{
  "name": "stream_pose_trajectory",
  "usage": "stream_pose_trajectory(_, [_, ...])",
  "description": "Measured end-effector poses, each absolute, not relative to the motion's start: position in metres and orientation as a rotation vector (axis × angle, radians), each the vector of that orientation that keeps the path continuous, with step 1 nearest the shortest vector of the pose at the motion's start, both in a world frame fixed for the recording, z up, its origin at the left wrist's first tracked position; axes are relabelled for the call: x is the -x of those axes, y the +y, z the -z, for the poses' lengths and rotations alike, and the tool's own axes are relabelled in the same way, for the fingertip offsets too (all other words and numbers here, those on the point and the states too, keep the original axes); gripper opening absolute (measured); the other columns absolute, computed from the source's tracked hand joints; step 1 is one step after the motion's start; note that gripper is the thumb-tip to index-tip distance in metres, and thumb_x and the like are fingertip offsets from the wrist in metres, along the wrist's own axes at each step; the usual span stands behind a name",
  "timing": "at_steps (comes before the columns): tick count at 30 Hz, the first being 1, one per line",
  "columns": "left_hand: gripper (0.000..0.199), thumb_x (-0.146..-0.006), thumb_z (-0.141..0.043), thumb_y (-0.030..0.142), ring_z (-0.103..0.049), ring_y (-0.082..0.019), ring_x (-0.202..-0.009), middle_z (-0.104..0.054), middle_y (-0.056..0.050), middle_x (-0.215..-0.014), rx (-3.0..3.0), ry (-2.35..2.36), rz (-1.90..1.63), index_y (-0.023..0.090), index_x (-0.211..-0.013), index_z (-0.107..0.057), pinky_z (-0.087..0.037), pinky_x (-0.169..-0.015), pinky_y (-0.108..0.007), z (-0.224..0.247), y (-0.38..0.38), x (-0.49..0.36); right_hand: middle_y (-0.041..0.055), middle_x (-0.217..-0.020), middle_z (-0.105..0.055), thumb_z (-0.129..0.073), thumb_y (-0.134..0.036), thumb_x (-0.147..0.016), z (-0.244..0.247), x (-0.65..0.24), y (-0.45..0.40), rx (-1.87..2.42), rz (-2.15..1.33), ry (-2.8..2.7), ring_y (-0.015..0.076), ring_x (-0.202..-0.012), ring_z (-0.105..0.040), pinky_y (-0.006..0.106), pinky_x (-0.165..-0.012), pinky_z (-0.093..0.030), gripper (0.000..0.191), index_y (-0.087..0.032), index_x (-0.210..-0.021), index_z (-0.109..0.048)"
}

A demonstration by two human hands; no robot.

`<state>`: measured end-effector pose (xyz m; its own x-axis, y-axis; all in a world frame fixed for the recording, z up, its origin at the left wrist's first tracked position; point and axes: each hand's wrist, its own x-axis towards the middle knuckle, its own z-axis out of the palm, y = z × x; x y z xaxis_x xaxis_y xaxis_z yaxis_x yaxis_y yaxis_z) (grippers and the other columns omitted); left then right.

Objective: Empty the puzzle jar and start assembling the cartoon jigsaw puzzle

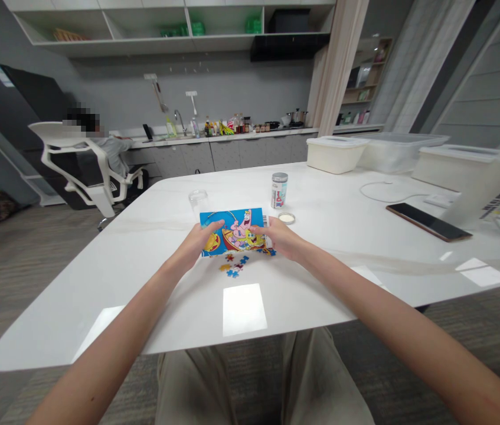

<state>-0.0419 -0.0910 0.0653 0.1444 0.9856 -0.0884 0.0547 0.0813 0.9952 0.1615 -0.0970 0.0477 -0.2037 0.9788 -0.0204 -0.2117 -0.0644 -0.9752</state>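
Note:
A blue picture card [241, 227] with pink and yellow cartoon figures is held up over the table between both hands. My left hand [199, 241] grips its left edge, thumb on the front. On the right edge, my right hand [280, 237] is closed with its thumb over the front. Loose jigsaw pieces [234, 273] lie on the white table just below the card, some partly hidden by it. Behind it stand a clear jar [198, 199] and a closed printed jar with a grey lid [279, 192]. A round lid [287, 218] lies near my right hand.
The white table [143, 248] holds a phone [427, 221], a white cable and a white carton [493, 183] at the right. Plastic boxes [336, 154] line its far right edge. A person [114, 150] sits on a white chair at the back left.

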Motion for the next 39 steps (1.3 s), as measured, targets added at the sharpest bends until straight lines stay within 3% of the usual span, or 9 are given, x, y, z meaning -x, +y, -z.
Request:
stream_pose_trajectory(10, [0.039, -0.078, -0.061, 0.049, -0.073, -0.025, -0.077, -0.076, -0.008, -0.088, -1.115, 1.181, -1.035, 0.018, -0.100, -0.068, -0.059, -0.062, -0.030, -0.068, -0.090, 0.041, 0.0066, -0.104, -0.074, -0.082, -0.029, -0.058, -0.048, -0.162, -0.097, 0.967, -1.496, -1.169, 0.0249, -0.099, -0.066, 0.044, -0.097, -0.046, 0.040, -0.018, -0.095, -0.071])
stream_pose_trajectory(22, [0.038, -0.082, -0.051, 0.049, -0.073, -0.027, -0.077, -0.076, -0.008, -0.087, -0.963, 1.159, -1.116, 0.016, -0.092, -0.065, -0.061, -0.067, -0.036, -0.073, -0.090, 0.038, 0.0083, -0.104, -0.074, -0.080, -0.032, -0.063, -0.055, -0.161, -0.103, 0.999, -1.506, -1.209, 0.0251, -0.097, -0.067, 0.045, -0.096, -0.047, 0.040, -0.018, -0.100, -0.071])
stream_pose_trajectory(33, [0.034, -0.072, -0.064, 0.044, -0.072, -0.027, -0.076, -0.075, -0.008, -0.083, -1.108, 1.170, -1.083, 0.016, -0.090, -0.066, -0.060, -0.062, -0.034, -0.070, -0.089, 0.042, 0.0078, -0.101, -0.074, -0.078, -0.030, -0.064, -0.055, -0.161, -0.102, 1.015, -1.517, -1.182, 0.0247, -0.094, -0.067, 0.045, -0.094, -0.048, 0.039, -0.018, -0.100, -0.069])
stream_pose_trajectory(39, [0.030, -0.063, -0.071, 0.034, -0.072, -0.026, -0.077, -0.075, -0.007, -0.079, -1.165, 1.137, -1.301, 0.014, -0.085, -0.065, -0.060, -0.066, -0.032, -0.077, -0.085, 0.052, 0.0031, -0.086, -0.071, -0.072, -0.020, -0.067, -0.051, -0.160, -0.098, 1.013, -1.534, -1.059, 0.0183, -0.081, -0.066, 0.038, -0.082, -0.054, 0.028, -0.021, -0.090, -0.057])
